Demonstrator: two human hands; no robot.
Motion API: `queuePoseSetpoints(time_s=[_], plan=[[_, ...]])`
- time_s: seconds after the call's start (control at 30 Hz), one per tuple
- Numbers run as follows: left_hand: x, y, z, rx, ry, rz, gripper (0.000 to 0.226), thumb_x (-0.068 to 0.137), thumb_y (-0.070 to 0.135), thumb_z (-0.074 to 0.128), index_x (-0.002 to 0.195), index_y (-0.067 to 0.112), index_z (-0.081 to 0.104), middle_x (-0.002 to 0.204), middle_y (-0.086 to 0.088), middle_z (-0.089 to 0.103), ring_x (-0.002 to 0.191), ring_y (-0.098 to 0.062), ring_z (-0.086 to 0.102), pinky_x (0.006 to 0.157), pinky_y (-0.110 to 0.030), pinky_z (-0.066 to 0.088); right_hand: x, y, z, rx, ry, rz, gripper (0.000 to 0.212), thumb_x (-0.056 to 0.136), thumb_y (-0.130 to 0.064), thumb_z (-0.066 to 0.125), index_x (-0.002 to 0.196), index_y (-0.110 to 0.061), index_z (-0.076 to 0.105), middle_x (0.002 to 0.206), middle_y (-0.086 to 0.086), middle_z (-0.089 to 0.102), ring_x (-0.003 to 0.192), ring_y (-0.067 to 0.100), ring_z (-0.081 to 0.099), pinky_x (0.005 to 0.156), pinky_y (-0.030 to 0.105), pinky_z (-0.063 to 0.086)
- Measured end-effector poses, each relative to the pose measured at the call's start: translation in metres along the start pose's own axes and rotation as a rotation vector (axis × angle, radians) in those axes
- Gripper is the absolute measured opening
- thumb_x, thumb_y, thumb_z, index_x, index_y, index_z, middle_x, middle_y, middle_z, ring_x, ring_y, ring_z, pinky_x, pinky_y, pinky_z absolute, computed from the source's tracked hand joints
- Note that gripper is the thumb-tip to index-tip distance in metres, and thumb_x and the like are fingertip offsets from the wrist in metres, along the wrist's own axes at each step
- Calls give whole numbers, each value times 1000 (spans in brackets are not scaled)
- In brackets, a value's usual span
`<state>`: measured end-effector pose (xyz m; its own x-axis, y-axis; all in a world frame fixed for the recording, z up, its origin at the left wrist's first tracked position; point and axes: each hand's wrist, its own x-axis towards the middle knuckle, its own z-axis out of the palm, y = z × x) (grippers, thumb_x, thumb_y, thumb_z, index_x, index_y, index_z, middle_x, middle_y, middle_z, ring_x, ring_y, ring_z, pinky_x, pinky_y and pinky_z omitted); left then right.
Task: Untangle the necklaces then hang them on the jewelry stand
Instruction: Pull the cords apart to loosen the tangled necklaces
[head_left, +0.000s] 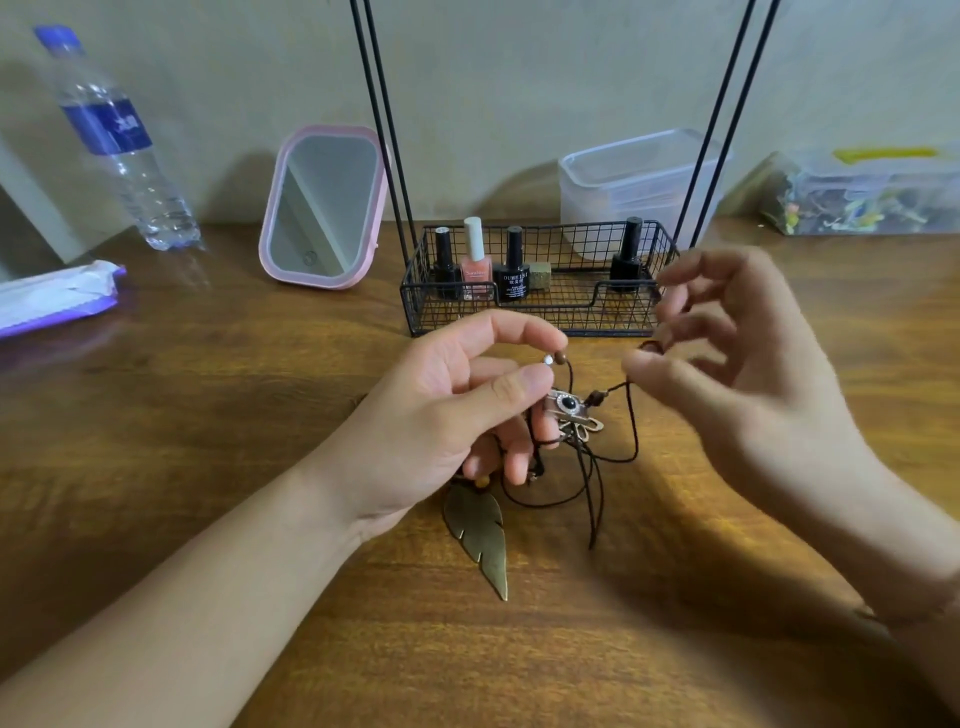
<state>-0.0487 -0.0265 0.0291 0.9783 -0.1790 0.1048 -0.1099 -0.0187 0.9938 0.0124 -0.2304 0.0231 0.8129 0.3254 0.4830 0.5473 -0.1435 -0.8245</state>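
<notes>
Now both hands (597, 387) pinch tangled necklaces (563, 415) above table (208, 415).

A brown wooden table (208, 415) carries a clear plastic water bottle (117, 140), a pink-framed mirror (324, 208) and a purple-edged wipes packet (57, 299). Further right stand a black wire jewelry stand basket (540, 317), a clear plastic tub (639, 182) and a transparent box (867, 200). A brass leaf pendant (480, 535) lies near the front.

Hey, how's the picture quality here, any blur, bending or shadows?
Head view: the right hand is smeared by motion blur, while the left hand looks sharper; the wide lens bends the water bottle and stand rods outward; soft shadows fall on the wall behind the mirror.
</notes>
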Motion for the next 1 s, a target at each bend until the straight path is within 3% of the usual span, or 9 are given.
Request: queuePoseSetpoints(time_s=[0.1, 0.23, 0.5, 0.67, 0.8, 0.9, 1.0], plan=[[0, -1, 0, 16, 8, 19, 26, 92, 28, 58, 117, 21, 59, 68, -1, 66, 51, -16, 56, 41, -21, 32, -8, -10, 2, -389, -97, -378, 21, 81, -31, 74, 95, -18, 67, 98, -2, 57, 96, 19, 56, 80, 30, 45], [0, -4, 0, 42, -12, 42, 25, 95, 26, 57, 120, 22, 58, 67, -2, 65, 50, -17, 56, 43, -20, 34, -7, -8, 7, -482, -228, -367, 35, 80, -54, 68, 98, -24, 73, 98, -11, 65, 96, 17, 59, 80, 35, 50], [3, -2, -8, 56, 8, 14, 35, 84, 19, 65, 119, 22, 61, 66, 1, 58, 56, -11, 53, 43, -18, 34, 0, -4, -1, -402, -228, -327, 18, 95, -28, 55, 94, -20, 71, 90, -9, 67, 90, 14, 62, 78, 34, 49], [5, -2, -11, 30, 154, 92, 23, 80, 12, 62, 103, 17, 67, 62, 0, 55, 59, -6, 51, 50, -19, 38, 0, -6, -7, -271, -182, -263, 19, 96, -25, 51, 90, -21, 68, 84, -10, 68, 85, 7, 63, 71, 12, 40], [6, -2, -12, -25, 241, 175, 17, 80, 11, 60, 90, 20, 70, 58, 0, 52, 64, -12, 53, 74, -23, 48, 1, -5, -8, 3, -213, -241, 23, 97, -19, 46, 86, -10, 65, 81, -2, 66, 75, 12, 59, 70, 19, 42], [5, -1, -14, -200, 244, 170, 15, 82, 9, 58, 88, 18, 68, 58, 0, 44, 59, -17, 54, 63, -24, 50, 4, -7, -8, 298, -186, -164, 21, 94, -21, 44, 85, -10, 58, 80, 15, 66, 73, 37, 57, 67, 36, 44], [4, 2, -19, -373, 212, 159, 16, 69, 9, 64, 84, 17, 65, 54, 3, 39, 43, -12, 41, 47, -23, 39, 9, -10, -13, 604, -160, 9, 21, 95, -21, 37, 85, -12, 53, 75, 15, 66, 71, 36, 62, 66, 39, 47]])
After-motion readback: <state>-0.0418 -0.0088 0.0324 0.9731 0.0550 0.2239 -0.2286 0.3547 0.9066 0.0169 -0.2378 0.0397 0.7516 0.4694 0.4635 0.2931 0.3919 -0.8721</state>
